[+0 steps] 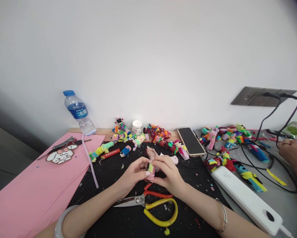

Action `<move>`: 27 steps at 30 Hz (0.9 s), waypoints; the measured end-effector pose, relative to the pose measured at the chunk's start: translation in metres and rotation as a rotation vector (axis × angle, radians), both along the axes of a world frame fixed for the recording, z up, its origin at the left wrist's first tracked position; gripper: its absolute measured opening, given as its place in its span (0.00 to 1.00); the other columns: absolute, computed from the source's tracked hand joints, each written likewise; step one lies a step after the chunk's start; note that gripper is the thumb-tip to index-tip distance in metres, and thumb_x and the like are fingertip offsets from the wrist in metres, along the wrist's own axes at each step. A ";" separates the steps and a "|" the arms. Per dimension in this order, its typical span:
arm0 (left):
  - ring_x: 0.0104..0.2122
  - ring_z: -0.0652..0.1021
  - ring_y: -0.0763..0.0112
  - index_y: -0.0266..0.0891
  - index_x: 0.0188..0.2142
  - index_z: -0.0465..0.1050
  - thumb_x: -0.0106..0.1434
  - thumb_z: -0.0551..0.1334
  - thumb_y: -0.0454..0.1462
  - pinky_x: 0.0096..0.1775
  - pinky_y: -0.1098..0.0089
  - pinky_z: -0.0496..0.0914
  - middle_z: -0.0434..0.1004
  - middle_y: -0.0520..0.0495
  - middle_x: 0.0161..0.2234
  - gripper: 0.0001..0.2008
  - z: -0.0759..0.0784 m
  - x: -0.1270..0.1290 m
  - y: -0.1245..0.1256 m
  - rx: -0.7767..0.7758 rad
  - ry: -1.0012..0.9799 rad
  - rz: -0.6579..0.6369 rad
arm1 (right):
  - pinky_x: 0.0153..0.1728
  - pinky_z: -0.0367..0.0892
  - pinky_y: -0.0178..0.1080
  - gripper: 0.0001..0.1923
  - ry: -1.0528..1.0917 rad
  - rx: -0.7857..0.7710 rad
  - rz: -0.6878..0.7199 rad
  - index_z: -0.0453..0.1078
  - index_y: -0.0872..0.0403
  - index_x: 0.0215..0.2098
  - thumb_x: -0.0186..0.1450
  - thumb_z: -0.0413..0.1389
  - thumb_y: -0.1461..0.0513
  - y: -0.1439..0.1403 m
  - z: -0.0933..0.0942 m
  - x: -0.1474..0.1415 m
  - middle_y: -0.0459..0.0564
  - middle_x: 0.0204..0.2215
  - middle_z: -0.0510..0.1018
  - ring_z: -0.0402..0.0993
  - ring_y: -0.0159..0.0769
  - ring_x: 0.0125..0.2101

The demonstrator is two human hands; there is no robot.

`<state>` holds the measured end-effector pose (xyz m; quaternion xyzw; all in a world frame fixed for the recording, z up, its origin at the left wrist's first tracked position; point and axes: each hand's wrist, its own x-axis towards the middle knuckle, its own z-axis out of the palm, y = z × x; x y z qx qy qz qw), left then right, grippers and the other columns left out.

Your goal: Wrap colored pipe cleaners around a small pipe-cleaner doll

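Here both the left hand (134, 175) and right hand (168, 173) pinch the fuzzy doll (150, 170) closed-fingered above the scissors (150, 201); steady, tight wraps probably serve best.

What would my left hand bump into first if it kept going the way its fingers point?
The left hand points right, at the small pink fuzzy figure it already pinches, with the right hand directly behind it. Depth is hard to judge.
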<state>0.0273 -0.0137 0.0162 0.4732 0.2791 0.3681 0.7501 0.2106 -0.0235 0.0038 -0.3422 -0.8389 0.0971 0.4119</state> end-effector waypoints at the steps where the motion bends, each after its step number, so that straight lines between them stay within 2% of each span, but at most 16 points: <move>1: 0.34 0.69 0.74 0.36 0.38 0.68 0.54 0.62 0.31 0.36 0.72 0.63 0.69 0.51 0.32 0.10 0.000 0.000 0.000 0.002 0.001 -0.002 | 0.42 0.67 0.45 0.21 0.000 0.005 -0.002 0.64 0.52 0.49 0.60 0.60 0.56 0.000 0.000 0.000 0.54 0.43 0.70 0.67 0.42 0.43; 13: 0.34 0.70 0.73 0.36 0.39 0.67 0.54 0.63 0.32 0.37 0.72 0.63 0.70 0.50 0.32 0.11 -0.001 0.002 -0.001 -0.017 -0.032 -0.051 | 0.39 0.67 0.43 0.21 0.051 0.017 0.015 0.67 0.53 0.45 0.59 0.58 0.49 0.002 0.001 0.002 0.54 0.40 0.71 0.68 0.41 0.39; 27: 0.32 0.69 0.74 0.38 0.37 0.67 0.53 0.64 0.32 0.35 0.73 0.63 0.68 0.52 0.31 0.11 0.002 0.004 0.001 -0.073 -0.049 -0.068 | 0.37 0.68 0.42 0.20 -0.027 0.036 -0.032 0.67 0.54 0.46 0.59 0.59 0.52 0.002 0.001 0.004 0.54 0.39 0.72 0.70 0.40 0.38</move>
